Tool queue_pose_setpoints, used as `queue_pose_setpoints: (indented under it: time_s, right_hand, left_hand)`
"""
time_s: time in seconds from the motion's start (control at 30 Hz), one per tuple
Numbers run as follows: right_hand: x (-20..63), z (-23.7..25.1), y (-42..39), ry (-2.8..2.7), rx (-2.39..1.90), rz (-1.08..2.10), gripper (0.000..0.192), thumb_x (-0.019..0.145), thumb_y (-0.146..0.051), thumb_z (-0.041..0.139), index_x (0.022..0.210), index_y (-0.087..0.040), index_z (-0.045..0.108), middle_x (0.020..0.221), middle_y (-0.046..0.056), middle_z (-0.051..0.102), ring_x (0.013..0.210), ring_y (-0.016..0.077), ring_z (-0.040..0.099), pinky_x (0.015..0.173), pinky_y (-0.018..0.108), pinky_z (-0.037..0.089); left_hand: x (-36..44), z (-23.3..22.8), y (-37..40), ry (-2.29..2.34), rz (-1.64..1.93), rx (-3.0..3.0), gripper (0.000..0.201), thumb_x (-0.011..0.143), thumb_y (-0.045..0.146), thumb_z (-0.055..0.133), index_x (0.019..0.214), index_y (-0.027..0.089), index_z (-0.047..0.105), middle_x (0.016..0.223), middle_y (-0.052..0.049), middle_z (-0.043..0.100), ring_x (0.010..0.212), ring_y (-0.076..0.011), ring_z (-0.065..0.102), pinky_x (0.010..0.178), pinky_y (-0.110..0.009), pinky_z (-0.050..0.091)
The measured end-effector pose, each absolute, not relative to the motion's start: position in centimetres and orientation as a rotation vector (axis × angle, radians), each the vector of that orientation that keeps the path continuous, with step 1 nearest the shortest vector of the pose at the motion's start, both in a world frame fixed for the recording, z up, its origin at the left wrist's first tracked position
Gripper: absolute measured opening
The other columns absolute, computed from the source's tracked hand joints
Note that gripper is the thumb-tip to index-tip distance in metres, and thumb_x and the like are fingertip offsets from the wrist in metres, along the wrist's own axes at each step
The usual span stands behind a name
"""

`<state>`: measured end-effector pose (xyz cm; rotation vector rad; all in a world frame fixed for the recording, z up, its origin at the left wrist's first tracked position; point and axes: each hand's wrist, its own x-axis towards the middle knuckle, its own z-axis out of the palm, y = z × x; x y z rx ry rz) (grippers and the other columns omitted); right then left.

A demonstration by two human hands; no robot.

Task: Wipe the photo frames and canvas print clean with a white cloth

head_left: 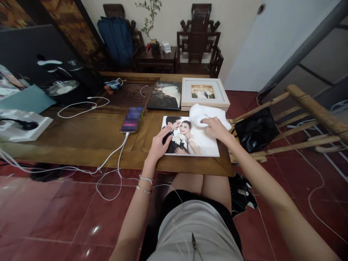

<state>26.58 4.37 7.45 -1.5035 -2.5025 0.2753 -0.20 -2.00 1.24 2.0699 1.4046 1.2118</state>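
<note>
A flat wedding photo panel (206, 144) with white edges lies face up near the table's front edge. My left hand (161, 142) rests on its left side, fingers stretched out and flat against the picture. Bunched white cloth (208, 111) is gripped in my right hand (216, 128) over the panel's upper right corner. The cloth covers that corner and hangs past the panel's right side. Whether it presses on the surface I cannot tell. Just behind stand a dark photo panel (163, 99) and, beside it, a pale framed photo (187, 90).
A phone (132, 120) with a white charging cable (119, 146) lies left of the panel. Farther left are a white power strip (29, 128) and a pot (63, 88). A bamboo chair (285, 127) holding a black bag (257, 130) stands close on the right.
</note>
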Motion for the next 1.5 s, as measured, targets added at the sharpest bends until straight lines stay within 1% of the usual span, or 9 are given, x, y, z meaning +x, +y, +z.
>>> queue_pose_setpoints:
  time_s: [0.13,0.3,0.47,0.6,0.77,1.0,1.17,1.33,1.5]
  right_hand:
    - [27.6,6.2,-0.9,-2.62,-1.443,0.173,0.053,0.066,0.002,0.042,0.112,-0.008,0.066,0.141,0.022,0.047,0.14,0.0357,0.026,0.107,0.066,0.022]
    - [27.8,6.4,-9.4,-2.735,-1.242,0.292,0.049,0.06,0.006,0.042,0.091,-0.017,0.071,0.145,0.011,0.045,0.143,0.0348,0.017,0.108,0.071,0.017]
    - [27.6,7.8,-12.5,-2.802,-1.16,0.489,0.052,0.055,0.007,0.041,0.088,-0.019,0.071,0.143,0.01,0.048,0.142,0.0316,0.022,0.112,0.065,0.019]
    - [27.6,8.3,-9.0,-2.715,-1.241,0.541,0.054,0.058,0.004,0.039,0.096,-0.018,0.07,0.134,0.013,0.057,0.136,0.0276,0.038,0.113,0.057,0.023]
    - [28.1,8.8,-0.4,-2.619,-1.29,0.545,0.055,0.061,-0.002,0.038,0.102,-0.018,0.071,0.109,0.005,0.072,0.106,0.0255,0.064,0.105,0.043,0.036]
    - [27.7,10.2,8.7,-2.52,-1.45,0.501,0.058,0.062,-0.007,0.041,0.112,-0.012,0.069,0.125,0.008,0.064,0.118,0.0297,0.056,0.1,0.037,0.04]
    - [27.0,9.1,6.5,-2.568,-1.348,0.477,0.059,0.065,-0.002,0.038,0.115,-0.013,0.067,0.122,0.008,0.066,0.12,0.0268,0.056,0.103,0.04,0.039]
    - [27.7,7.0,-1.8,-2.653,-1.289,0.327,0.052,0.061,0.002,0.04,0.102,-0.013,0.069,0.134,0.015,0.057,0.137,0.0303,0.035,0.111,0.06,0.022]
    - [27.8,6.6,-10.5,-2.702,-1.151,0.39,0.047,0.058,0.007,0.039,0.084,-0.018,0.07,0.144,0.009,0.046,0.143,0.0307,0.018,0.114,0.064,0.014]
  left_hand:
    - [-0.2,1.1,-1.9,1.401,1.241,2.066,0.035,0.092,0.029,0.049,0.122,0.017,0.062,0.133,-0.011,0.059,0.128,-0.0241,0.051,0.111,-0.046,0.039]
    - [-0.2,1.1,-1.9,1.404,1.24,2.064,0.034,0.092,0.026,0.049,0.122,0.019,0.063,0.133,-0.009,0.059,0.128,-0.0234,0.052,0.111,-0.048,0.04]
    - [-0.3,1.2,-1.9,1.385,1.224,2.067,0.035,0.091,0.025,0.049,0.123,0.018,0.062,0.134,-0.01,0.058,0.129,-0.0236,0.05,0.112,-0.047,0.039]
    - [-0.4,1.2,-1.9,1.371,1.22,2.065,0.035,0.091,0.025,0.05,0.124,0.019,0.061,0.135,-0.009,0.057,0.13,-0.0232,0.05,0.111,-0.048,0.039]
    - [-0.4,1.2,-1.9,1.367,1.221,2.054,0.034,0.091,0.026,0.05,0.123,0.02,0.062,0.135,-0.008,0.058,0.13,-0.0228,0.049,0.112,-0.048,0.038]
    - [-0.6,1.1,-1.9,1.364,1.228,2.05,0.033,0.091,0.026,0.05,0.122,0.02,0.063,0.134,-0.009,0.058,0.129,-0.0232,0.051,0.111,-0.049,0.039]
    - [-0.5,1.1,-1.9,1.377,1.23,2.055,0.033,0.091,0.025,0.05,0.121,0.019,0.063,0.133,-0.01,0.059,0.129,-0.023,0.051,0.111,-0.047,0.039]
    - [-0.3,1.0,-1.9,1.367,1.235,2.048,0.033,0.091,0.025,0.051,0.121,0.02,0.063,0.135,-0.008,0.058,0.13,-0.0232,0.05,0.112,-0.047,0.038]
    - [-0.3,1.0,-1.9,1.382,1.228,2.062,0.033,0.091,0.024,0.05,0.122,0.019,0.063,0.134,-0.009,0.058,0.13,-0.0232,0.05,0.112,-0.048,0.039]
